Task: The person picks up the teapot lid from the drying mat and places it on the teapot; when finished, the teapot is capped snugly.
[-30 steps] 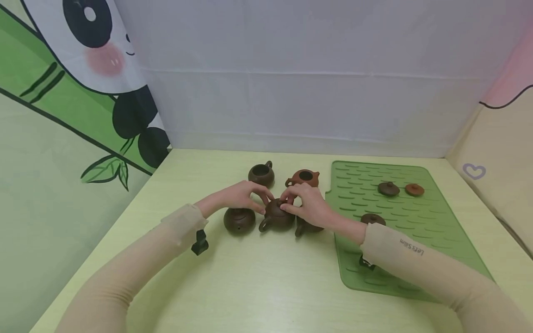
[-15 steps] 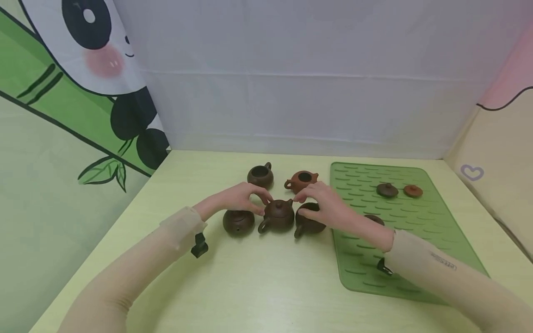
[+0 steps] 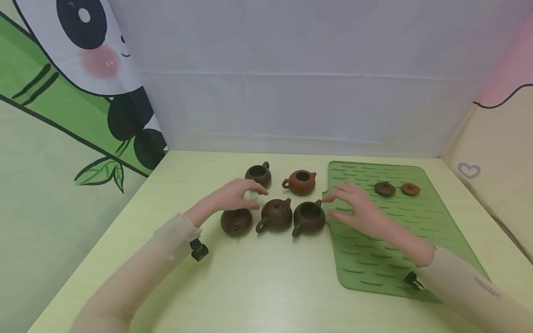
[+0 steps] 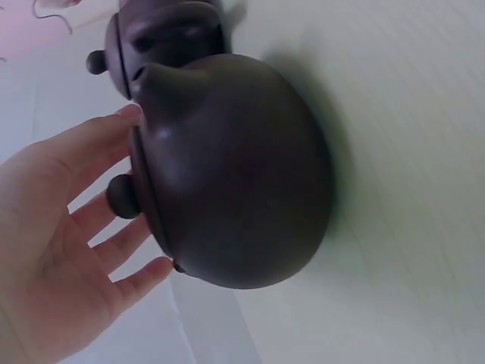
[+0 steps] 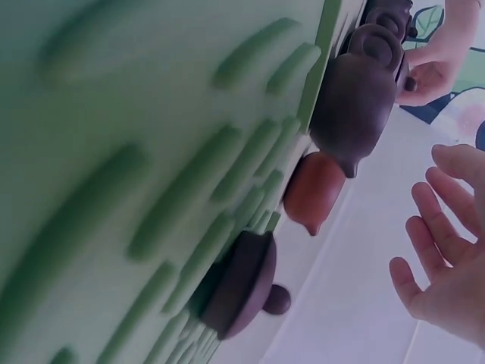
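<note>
While the right hand [image 3: 361, 209] and left hand [image 3: 232, 195] hold nothing, fingers loose, the front lidless pot [image 3: 310, 225] lies at the nearer right hand's nine o'clock. Its handle [image 3: 297, 230] points toward seven.

The dark brown teapots [image 3: 276, 217] look like unglazed clay, smooth and mostly matt, with a faint soft sheen on the rounded body in the left wrist view. The reddish-brown teapot [image 3: 300, 186] and the lids [image 3: 385, 189] have a similar smooth, low-gloss clay look. The green mat [image 3: 374, 261] resembles matt silicone with raised ridges. The desk [image 3: 266, 282] has a smooth, slightly shiny, pale wood-look top; the backdrop [image 3: 291, 111] appears to be creased cloth.
</note>
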Action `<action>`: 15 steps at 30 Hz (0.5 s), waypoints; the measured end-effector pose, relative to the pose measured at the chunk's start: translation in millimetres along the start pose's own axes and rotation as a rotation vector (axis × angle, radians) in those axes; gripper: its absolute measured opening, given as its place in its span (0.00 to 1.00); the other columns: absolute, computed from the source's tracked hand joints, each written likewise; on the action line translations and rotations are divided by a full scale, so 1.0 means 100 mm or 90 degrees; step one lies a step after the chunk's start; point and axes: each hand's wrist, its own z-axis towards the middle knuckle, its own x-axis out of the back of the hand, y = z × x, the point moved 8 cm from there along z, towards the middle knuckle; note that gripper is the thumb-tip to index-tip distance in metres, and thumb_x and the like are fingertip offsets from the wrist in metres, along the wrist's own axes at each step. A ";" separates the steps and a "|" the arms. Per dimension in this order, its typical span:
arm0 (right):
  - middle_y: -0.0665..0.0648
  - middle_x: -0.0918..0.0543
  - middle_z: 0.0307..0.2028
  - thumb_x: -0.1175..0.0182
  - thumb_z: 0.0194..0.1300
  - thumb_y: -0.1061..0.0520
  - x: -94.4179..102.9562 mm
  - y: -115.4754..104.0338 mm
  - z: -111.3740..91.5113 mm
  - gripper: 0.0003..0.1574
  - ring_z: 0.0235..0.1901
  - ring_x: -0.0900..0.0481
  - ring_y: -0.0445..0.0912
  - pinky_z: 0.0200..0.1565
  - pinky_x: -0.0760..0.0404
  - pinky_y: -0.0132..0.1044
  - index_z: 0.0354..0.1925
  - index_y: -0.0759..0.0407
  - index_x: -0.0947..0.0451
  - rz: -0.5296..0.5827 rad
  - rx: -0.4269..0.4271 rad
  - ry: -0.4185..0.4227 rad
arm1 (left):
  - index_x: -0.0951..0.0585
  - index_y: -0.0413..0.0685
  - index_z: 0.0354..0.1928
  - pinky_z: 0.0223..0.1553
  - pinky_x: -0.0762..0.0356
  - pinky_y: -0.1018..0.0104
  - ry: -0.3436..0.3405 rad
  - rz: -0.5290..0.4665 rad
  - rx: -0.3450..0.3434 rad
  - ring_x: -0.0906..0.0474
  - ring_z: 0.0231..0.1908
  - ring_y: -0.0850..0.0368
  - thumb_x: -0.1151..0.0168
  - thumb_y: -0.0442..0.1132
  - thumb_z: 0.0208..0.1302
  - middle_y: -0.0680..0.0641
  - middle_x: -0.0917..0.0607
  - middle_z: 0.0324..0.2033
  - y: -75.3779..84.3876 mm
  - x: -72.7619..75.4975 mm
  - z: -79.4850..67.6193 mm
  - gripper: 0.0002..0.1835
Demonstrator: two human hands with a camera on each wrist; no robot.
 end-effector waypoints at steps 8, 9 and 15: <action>0.51 0.13 0.43 0.27 0.52 0.65 0.19 0.15 -0.24 0.22 0.47 0.24 0.46 0.52 0.29 0.43 0.47 0.55 0.17 -0.038 0.005 0.050 | 0.20 0.49 0.59 0.63 0.25 0.55 0.090 -0.027 -0.041 0.22 0.60 0.52 0.33 0.38 0.63 0.49 0.16 0.56 0.15 0.09 -0.03 0.21; 0.51 0.14 0.43 0.27 0.51 0.65 0.22 0.17 -0.26 0.22 0.47 0.24 0.46 0.51 0.29 0.42 0.47 0.55 0.17 -0.042 0.005 0.053 | 0.19 0.49 0.59 0.63 0.25 0.56 0.105 -0.032 -0.047 0.21 0.60 0.53 0.33 0.39 0.64 0.50 0.16 0.56 0.17 0.10 -0.03 0.21; 0.53 0.14 0.44 0.27 0.52 0.65 0.31 0.32 -0.40 0.24 0.48 0.24 0.48 0.51 0.32 0.43 0.49 0.55 0.17 -0.062 -0.015 0.051 | 0.19 0.50 0.58 0.63 0.25 0.59 0.177 -0.095 -0.077 0.21 0.59 0.55 0.35 0.39 0.66 0.51 0.15 0.55 0.35 0.13 -0.01 0.18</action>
